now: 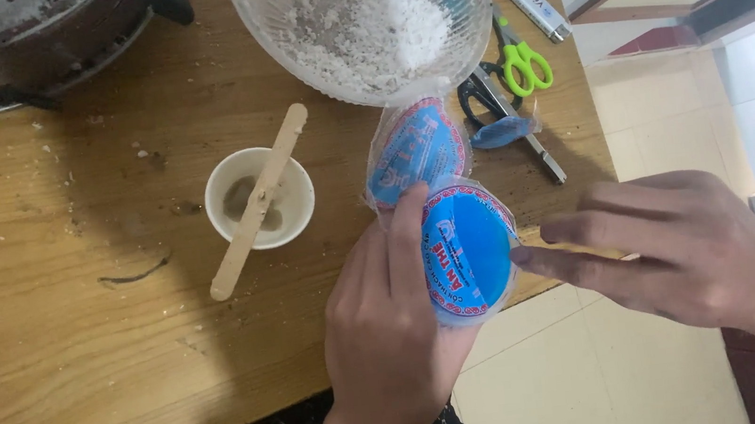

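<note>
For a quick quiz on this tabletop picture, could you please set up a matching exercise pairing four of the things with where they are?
Things:
1. wooden stick
2. blue packet
3. scissors
4. glass bowl

Places:
A. held in the left hand, with the right hand at its edge
B. top of the table, holding white powder
C. lying across the small white cup
D. flat on the table, right of the bowl

Pairs: 1-C, 2-A, 3-D, 4-B
</note>
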